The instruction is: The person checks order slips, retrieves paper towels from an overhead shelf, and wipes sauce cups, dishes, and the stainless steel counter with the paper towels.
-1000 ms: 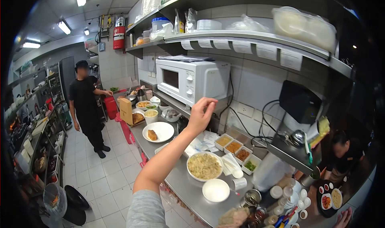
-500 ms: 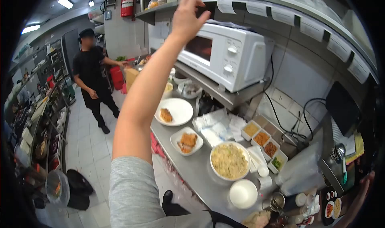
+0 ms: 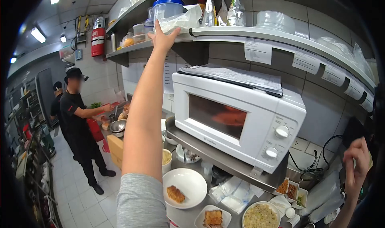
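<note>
My left hand (image 3: pixel 163 39) reaches up to the shelf, its fingers spread against or just in front of a crumpled clear plastic bag (image 3: pixel 182 20). A clear tub with a blue lid (image 3: pixel 168 7) stands right behind the bag. At the right edge my right hand (image 3: pixel 356 158) is raised with bent fingers, near a dark object; whether it holds anything is hard to see. Between the hands is a white microwave (image 3: pixel 236 116) with papers (image 3: pixel 236 76) on top.
Below are a round plate with fried food (image 3: pixel 192 188), a square dish with fried food (image 3: pixel 212 218) and a bowl of rice (image 3: pixel 260 216). Silver pouches (image 3: pixel 234 11) and stacked lids (image 3: pixel 274 21) stand on the shelf. A person in black (image 3: pixel 78 120) stands at the left.
My left hand has moved from in front of the microwave up to the shelf bag, its fingers now spread. My right hand has risen further into view. The view has shifted closer to the shelf.
</note>
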Demonstrator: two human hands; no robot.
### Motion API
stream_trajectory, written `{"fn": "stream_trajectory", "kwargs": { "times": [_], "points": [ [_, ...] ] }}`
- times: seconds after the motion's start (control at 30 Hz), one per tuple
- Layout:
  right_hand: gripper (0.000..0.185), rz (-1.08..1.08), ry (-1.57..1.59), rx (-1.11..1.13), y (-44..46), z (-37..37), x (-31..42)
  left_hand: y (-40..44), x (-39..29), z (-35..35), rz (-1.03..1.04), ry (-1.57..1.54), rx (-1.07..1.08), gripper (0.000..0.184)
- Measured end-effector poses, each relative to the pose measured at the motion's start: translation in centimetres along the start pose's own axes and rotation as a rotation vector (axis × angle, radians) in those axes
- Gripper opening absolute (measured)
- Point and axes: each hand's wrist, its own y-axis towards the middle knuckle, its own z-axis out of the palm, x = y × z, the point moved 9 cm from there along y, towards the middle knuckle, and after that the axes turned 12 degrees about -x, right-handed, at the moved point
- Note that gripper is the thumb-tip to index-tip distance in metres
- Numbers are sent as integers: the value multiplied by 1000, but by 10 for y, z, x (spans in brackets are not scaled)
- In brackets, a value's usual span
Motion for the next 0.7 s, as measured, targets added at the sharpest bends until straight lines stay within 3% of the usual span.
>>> {"fn": "stream_trajectory", "kwargs": {
  "times": [0.03,0.23,0.33,0.4,0.53,0.6,0.7],
  "points": [
    [12,-39,-10,7,14,14,11,6,5,7,-28,-48,-7,107],
    [10,-284,64,88,105,106,87,42,27,52,141,-80,13,63],
    [6,-478,91,94,146,162,114,25,-10,3,301,-175,-170,44],
    [23,-629,26,-36,175,195,132,12,-32,-31,421,-252,-237,39],
    [63,-432,-76,-138,243,261,156,-7,-59,-83,464,-313,-304,37],
    [57,-575,-40,-288,262,283,168,-12,-66,-95,453,-311,-289,43],
    [42,-80,354,208,304,307,149,-15,-70,-104,482,-305,-284,49]
  ]
}}
